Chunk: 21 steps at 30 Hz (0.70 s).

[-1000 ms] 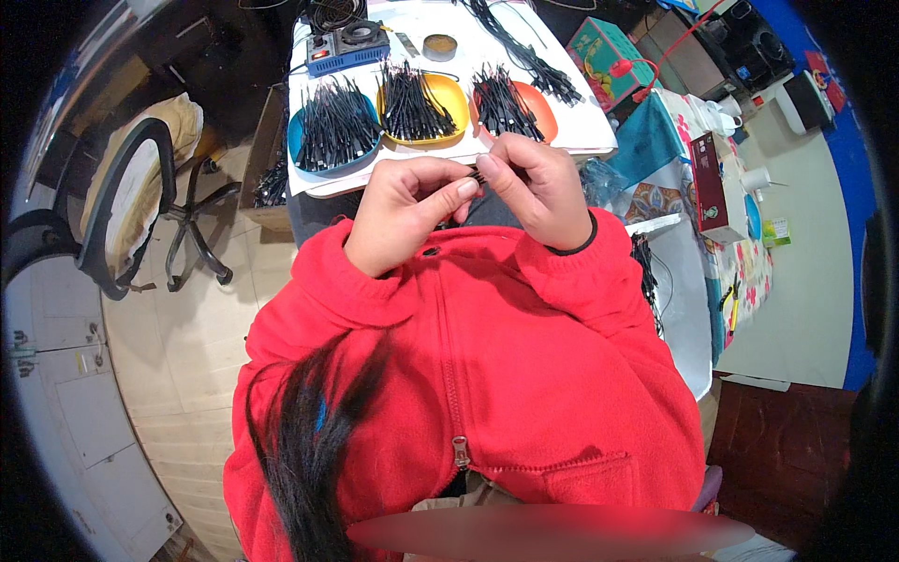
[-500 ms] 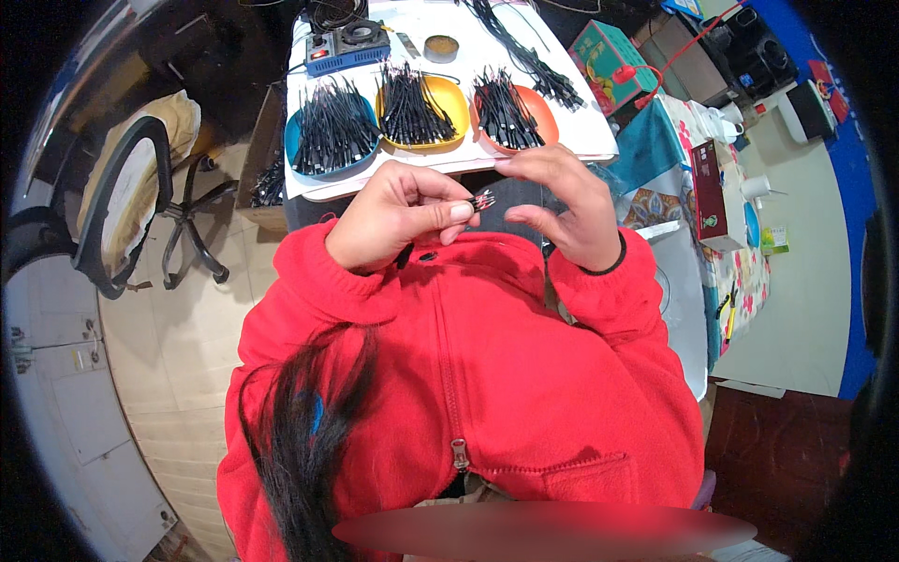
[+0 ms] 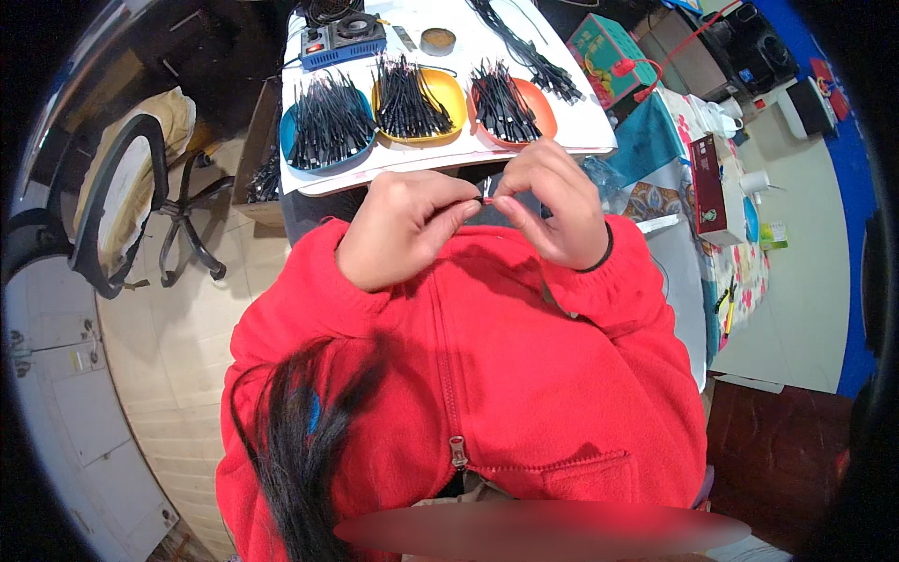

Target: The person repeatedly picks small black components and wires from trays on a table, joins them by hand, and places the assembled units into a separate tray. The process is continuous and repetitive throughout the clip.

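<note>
A worker in a red fleece jacket [image 3: 468,375] bends over a white work table [image 3: 581,112], fingertips of both hands meeting just short of its near edge. The left hand [image 3: 407,229] is curled narrow, thumb and forefinger pinched on one end of a small, thin black wire piece with a red tip [image 3: 487,200]; the right hand [image 3: 552,215] pinches the other end, so the piece sits between the two hands, above the lap and off the table. Little of it shows beyond the fingertips. Judged by its look, it is very light, thin and bendable, easily dropped or kinked, and best held as here, by fingertip pinches close to each end.

Along the table's near edge, from the left corner, stand a round blue plastic dish [image 3: 328,140], a round yellow plastic dish [image 3: 417,98] and a round orange plastic dish [image 3: 515,112], each heaped with similar black wire pieces. Behind them, toward the far edge, lie a blue box-shaped device with a fan [image 3: 342,42], a small round tin [image 3: 437,40] and a loose bundle of black wires [image 3: 529,51]. A black office chair [image 3: 122,215] stands on the floor to the left of the table.
</note>
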Each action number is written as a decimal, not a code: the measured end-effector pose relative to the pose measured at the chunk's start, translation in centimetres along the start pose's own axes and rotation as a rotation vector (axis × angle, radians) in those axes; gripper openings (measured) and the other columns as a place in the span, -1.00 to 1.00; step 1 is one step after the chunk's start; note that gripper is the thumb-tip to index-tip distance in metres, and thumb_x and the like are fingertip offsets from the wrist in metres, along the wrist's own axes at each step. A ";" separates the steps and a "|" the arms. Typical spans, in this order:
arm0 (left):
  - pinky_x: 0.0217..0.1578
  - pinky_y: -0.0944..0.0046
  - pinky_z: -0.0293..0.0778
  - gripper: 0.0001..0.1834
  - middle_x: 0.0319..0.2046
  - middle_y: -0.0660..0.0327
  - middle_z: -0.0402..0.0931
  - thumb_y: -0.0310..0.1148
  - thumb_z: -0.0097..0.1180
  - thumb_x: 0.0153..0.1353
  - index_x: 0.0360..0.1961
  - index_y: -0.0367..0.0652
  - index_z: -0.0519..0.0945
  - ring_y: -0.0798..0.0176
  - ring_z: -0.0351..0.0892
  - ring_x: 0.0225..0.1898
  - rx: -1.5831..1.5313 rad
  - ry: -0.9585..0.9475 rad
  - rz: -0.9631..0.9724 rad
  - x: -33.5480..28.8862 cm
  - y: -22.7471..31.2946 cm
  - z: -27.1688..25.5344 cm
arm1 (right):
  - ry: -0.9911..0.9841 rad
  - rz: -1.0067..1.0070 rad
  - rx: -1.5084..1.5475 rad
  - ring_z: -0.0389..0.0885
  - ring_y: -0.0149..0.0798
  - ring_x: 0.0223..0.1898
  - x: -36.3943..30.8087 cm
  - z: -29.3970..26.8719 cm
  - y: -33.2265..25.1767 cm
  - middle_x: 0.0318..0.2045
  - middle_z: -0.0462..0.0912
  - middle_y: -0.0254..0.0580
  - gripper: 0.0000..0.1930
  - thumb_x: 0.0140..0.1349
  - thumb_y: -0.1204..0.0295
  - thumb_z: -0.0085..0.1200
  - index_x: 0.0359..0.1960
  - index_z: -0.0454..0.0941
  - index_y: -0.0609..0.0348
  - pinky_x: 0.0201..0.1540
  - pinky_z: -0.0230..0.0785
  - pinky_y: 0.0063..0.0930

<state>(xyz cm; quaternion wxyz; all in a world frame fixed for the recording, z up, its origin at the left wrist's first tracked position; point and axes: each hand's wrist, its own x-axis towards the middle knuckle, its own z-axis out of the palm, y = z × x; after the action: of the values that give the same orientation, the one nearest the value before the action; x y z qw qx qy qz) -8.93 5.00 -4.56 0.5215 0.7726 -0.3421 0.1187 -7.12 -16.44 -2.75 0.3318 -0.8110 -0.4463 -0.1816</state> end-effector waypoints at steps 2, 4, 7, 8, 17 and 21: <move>-0.52 0.25 0.45 -0.78 -0.55 0.07 0.52 -0.56 0.15 -0.03 -0.29 -0.37 0.58 0.15 0.54 -0.55 0.359 0.014 0.196 -0.3 0.3 0.4 | 0.012 0.368 0.536 0.47 -0.35 -0.33 -0.7 0.9 0.0 -0.40 0.52 -0.31 -0.88 0.12 0.53 0.17 -0.33 0.50 0.25 -0.19 0.35 -0.49; -0.50 0.16 0.49 -0.65 -0.52 0.07 0.52 -0.56 0.13 -0.19 -0.25 -0.35 0.54 0.05 0.55 -0.53 0.619 0.043 0.345 -0.6 0.5 1.0 | -0.057 0.724 1.121 0.40 -0.53 -0.30 -1.2 1.5 0.2 -0.38 0.47 -0.42 -0.86 0.31 0.42 0.02 -0.28 0.48 0.27 -0.16 0.30 -0.59; -0.51 0.16 0.47 -0.70 -0.54 0.09 0.51 -0.58 0.14 -0.11 -0.24 -0.35 0.53 0.04 0.54 -0.53 0.528 0.018 0.295 -0.6 0.2 1.0 | -0.078 0.867 1.320 0.40 -0.53 -0.29 -1.8 1.7 0.1 -0.36 0.49 -0.40 -0.85 0.31 0.40 0.02 -0.29 0.48 0.24 -0.16 0.28 -0.63; -0.52 0.20 0.45 -0.79 -0.58 0.09 0.48 -0.54 0.14 -0.05 -0.31 -0.34 0.57 0.11 0.53 -0.54 0.364 0.039 0.252 -0.4 -0.1 0.9 | -0.070 0.830 1.143 0.46 -0.47 -0.27 -1.9 1.5 0.0 -0.35 0.53 -0.35 -0.88 0.27 0.43 0.06 -0.27 0.49 0.23 -0.16 0.29 -0.61; -0.49 0.34 0.47 -0.88 -0.51 0.03 0.62 -0.51 0.19 0.13 -0.33 -0.35 0.64 0.24 0.62 -0.53 -0.357 -0.002 -0.385 -0.5 -0.4 0.8 | 0.250 -0.153 -0.298 0.52 -0.20 -0.30 -1.1 1.6 -0.5 -0.37 0.54 -0.29 -0.68 -0.19 0.53 0.30 -0.31 0.53 0.14 -0.28 0.36 -0.39; -0.52 0.35 0.45 -0.87 -0.56 0.08 0.57 -0.54 0.16 0.10 -0.32 -0.37 0.62 0.25 0.58 -0.54 -0.181 0.091 -0.188 -0.9 -0.7 1.5 | 0.202 -0.069 -0.282 0.50 -0.20 -0.34 -1.2 2.2 0.1 -0.39 0.52 -0.24 -0.73 -0.08 0.54 0.26 -0.31 0.49 0.16 -0.28 0.35 -0.40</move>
<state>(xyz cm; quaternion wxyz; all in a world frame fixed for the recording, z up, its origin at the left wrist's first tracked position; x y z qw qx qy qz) -9.39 4.17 -6.22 0.6129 0.7449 -0.2533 0.0730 -7.65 -15.62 -5.08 0.2514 -0.8112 -0.4084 -0.3344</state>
